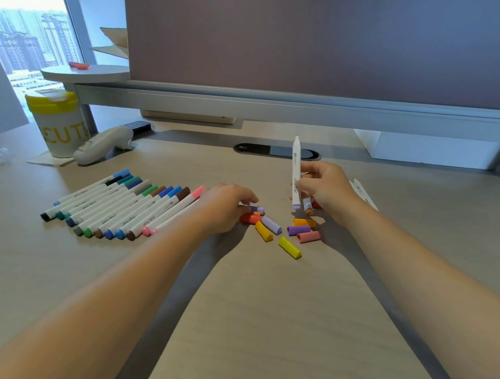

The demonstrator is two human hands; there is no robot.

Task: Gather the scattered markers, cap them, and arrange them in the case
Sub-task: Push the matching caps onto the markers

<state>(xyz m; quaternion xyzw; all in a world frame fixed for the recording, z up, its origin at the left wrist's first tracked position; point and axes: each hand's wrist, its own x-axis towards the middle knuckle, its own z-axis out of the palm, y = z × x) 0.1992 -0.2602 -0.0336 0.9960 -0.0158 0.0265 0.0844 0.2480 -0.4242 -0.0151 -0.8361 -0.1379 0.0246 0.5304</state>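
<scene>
Right hand (323, 187) is gripping a white marker (296, 172) upright, lilac tip pointing down, with at least one more marker tucked in the same fist. Left hand (229, 205) is resting on the desk (256, 326), fingertips pinching a small lilac cap (257, 209) at the edge of the loose cap pile (286, 231). Caps in yellow, orange, purple, pink and red are lying between the two hands. Row of capped markers (122, 209) is lying just left of the left hand, side by side. Two more white markers (362, 192) are poking out behind the right wrist. No case in view.

Looks like the capping step, partway through. Next move likely calls for bringing the lilac cap to the lilac tip, aligning it and pressing it on, then adding the marker to the row.
</scene>
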